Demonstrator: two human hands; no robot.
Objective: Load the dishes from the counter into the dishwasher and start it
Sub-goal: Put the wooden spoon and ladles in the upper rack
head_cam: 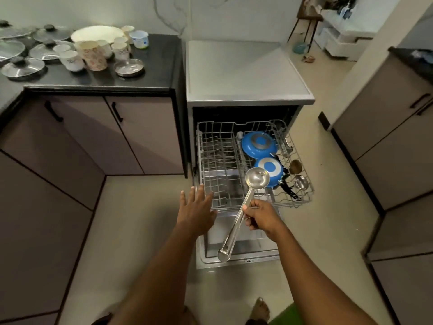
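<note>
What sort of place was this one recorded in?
Most likely a home kitchen: an open dishwasher with its rack pulled out, a dark counter crowded with cups and lids, cabinets below it, and a ladle in the right hand.

Blue pans (259, 144), silver ladle (256, 178), black counter (154, 66), floral cup (93, 55).

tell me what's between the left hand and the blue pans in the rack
Head view: bare rack wire, plus the bowl of the ladle that the right hand holds over the nearer pan.
</note>
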